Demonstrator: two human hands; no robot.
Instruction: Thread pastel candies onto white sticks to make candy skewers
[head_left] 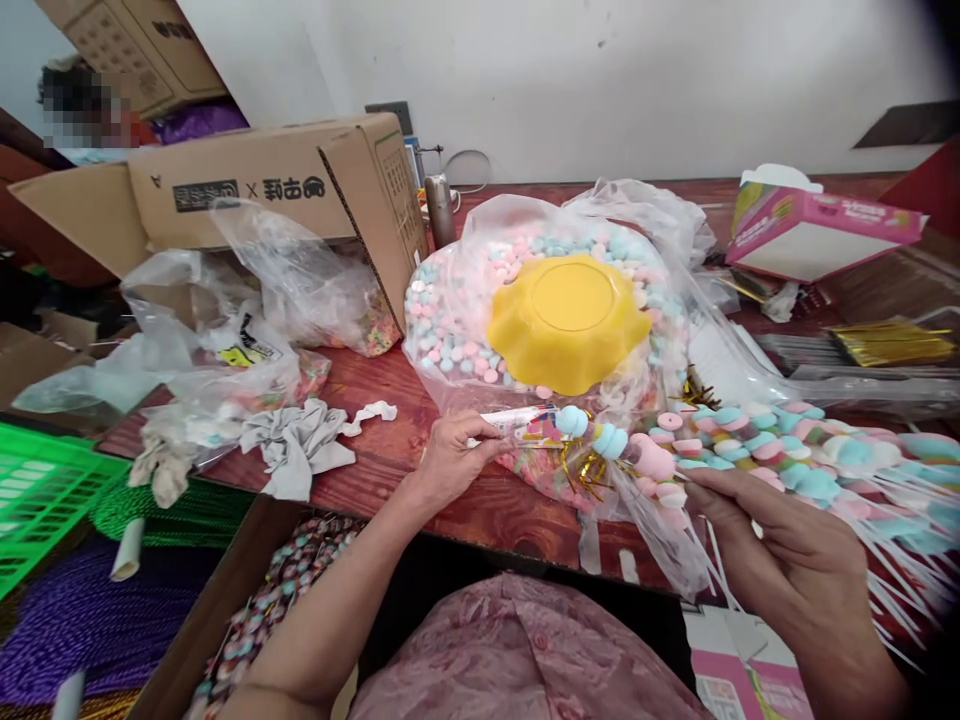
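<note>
My left hand (450,455) pinches the end of a small clear printed sleeve (521,424) over the table's front edge. A marshmallow skewer (611,442) with blue and pink pieces pokes into that sleeve. My right hand (780,555) grips the skewer's white stick end. Behind them lies a big clear bag of pastel marshmallows (450,320) with an upturned yellow bowl (568,320) on it. A heap of finished skewers (795,450) lies to the right, sticks pointing at me.
An open cardboard box (247,185) and crumpled plastic bags (225,340) stand at the left. A pink carton (817,225) and gold twist ties (889,342) sit at the right. A green crate (37,490) and a box of wrapped skewers (300,570) are below the table (390,470).
</note>
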